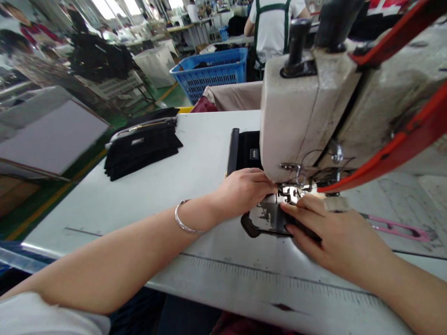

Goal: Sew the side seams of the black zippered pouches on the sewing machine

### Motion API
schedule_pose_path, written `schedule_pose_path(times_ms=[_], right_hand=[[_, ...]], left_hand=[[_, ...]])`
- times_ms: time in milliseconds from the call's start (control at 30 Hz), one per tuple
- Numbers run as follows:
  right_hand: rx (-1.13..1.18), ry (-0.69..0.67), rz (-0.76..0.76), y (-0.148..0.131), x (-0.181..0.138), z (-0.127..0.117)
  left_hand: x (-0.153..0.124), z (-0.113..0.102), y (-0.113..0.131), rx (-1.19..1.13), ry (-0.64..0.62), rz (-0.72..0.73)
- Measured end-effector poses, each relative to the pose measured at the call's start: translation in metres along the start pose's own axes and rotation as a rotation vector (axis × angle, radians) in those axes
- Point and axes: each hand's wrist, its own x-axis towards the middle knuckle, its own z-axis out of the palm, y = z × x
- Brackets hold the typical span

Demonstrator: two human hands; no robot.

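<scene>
Here, black fabric (245, 148) lies just beyond the left hand (242, 191), both hands (326, 228) loosely bent, their grip unclear.

Just right of the right hand (324, 228), a slim pink tool (401, 227), lying flat. Beyond the left hand (246, 188), past the far edge of the desk (195, 167), pale cloth (237, 95), then a blue basket (216, 72) with slotted sides. Farther beyond, a co-worker (272, 30) in white with dark green straps, back turned. Well left of the left hand, heaped black cloth (98, 56) above green floor (177, 98).
</scene>
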Motion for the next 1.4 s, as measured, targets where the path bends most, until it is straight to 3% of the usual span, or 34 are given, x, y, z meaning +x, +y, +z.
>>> schedule_pose_path(times_ms=[267, 400, 567, 800, 967, 1133, 1400], right_hand=[[0.03, -0.008, 0.013, -0.001, 0.0, -0.001], [0.105, -0.033, 0.014, 0.001, -0.002, -0.003], [0.147, -0.026, -0.019, 0.005, -0.007, 0.0], [0.112, -0.026, -0.089, 0.004, -0.006, 0.001], [0.02, -0.031, -0.116, 0.0, -0.004, -0.001], [0.088, 0.078, -0.114, 0.0, -0.01, 0.002], [0.055, 0.023, -0.106, 0.004, -0.01, 0.006]], left_hand=[[0.003, -0.001, 0.005, 0.016, -0.047, -0.083], [0.01, -0.015, 0.023, 0.002, -0.199, -0.232], [0.004, -0.031, 0.037, -0.05, -0.356, -0.243], [-0.019, -0.02, 0.046, -0.052, -0.203, -0.19], [-0.026, -0.016, 0.053, -0.035, -0.228, -0.137], [-0.027, -0.015, 0.058, -0.06, -0.202, -0.185], [-0.019, -0.009, 0.037, -0.026, -0.183, -0.153]])
